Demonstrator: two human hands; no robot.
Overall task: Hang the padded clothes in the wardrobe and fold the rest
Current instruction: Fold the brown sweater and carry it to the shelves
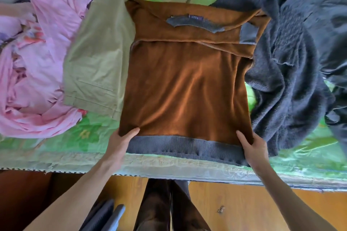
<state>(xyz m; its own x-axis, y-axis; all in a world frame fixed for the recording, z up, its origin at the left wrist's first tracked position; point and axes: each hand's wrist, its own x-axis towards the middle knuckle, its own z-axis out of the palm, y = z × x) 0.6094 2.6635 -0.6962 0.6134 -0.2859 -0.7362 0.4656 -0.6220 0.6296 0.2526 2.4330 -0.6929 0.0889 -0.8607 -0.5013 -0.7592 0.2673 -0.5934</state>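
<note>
Brown sweater (pixel 184 80) flat on the bed (pixel 90 133), sleeves folded in; left hand (pixel 120 142) and right hand (pixel 253 148) each pinch a hem corner. Final fold pending; khaki trousers (pixel 97 58), grey knit (pixel 285 73), pink garment (pixel 37 62) remain unfolded.

Bright, soft daylight fills the scene with saturated colours and only faint shadows, while wide-angle distortion bows the bed (pixel 187 167) edge and the corners look slightly soft.

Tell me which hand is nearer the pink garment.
Left. The left hand grips the brown sweater at its hem corner beside the pink garment; the right hand grips the opposite corner.
</note>
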